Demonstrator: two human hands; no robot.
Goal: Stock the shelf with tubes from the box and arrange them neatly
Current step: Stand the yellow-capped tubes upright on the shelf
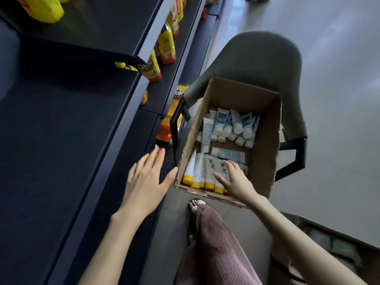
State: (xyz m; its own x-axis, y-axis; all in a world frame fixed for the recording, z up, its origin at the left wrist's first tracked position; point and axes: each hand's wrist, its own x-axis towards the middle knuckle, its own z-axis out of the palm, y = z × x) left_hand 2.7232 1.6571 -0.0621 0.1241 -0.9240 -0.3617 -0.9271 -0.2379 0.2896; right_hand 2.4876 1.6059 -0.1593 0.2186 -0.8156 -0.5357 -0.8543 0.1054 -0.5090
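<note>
From the head view, an open cardboard box (265, 145) sits on the seat of a grey chair (265, 58) drawn up just beside a dark shelf (51, 140). The box holds the tubes in two groups. At its near end lies a row of white tubes with yellow caps (200, 171), side by side, caps toward the person, some with dark characters printed on them. At the far end is a cluster of white and blue tubes with white caps (226, 124), packed closely, caps also pointing toward the person. Between the groups lie a few flat pale items (228, 154); what they are is not clear.

The right hand (234, 179) reaches into the near end of the box, fingers spread and fairly straight, resting on top of the yellow-capped tubes without closing round any of them. The left hand (144, 182) is open too, fingers splayed, held over the front edge of the shelf, its thumb close to the box's near left corner.

Farther along, the shelving carries yellow and orange packets (166, 46) standing in a row, and a yellow bag (45, 9) shows at the top left. Below, a leg in ribbed pink trousers (216, 243) and a foot (196, 204) in an open sandal stand on the pale floor (339, 99).
</note>
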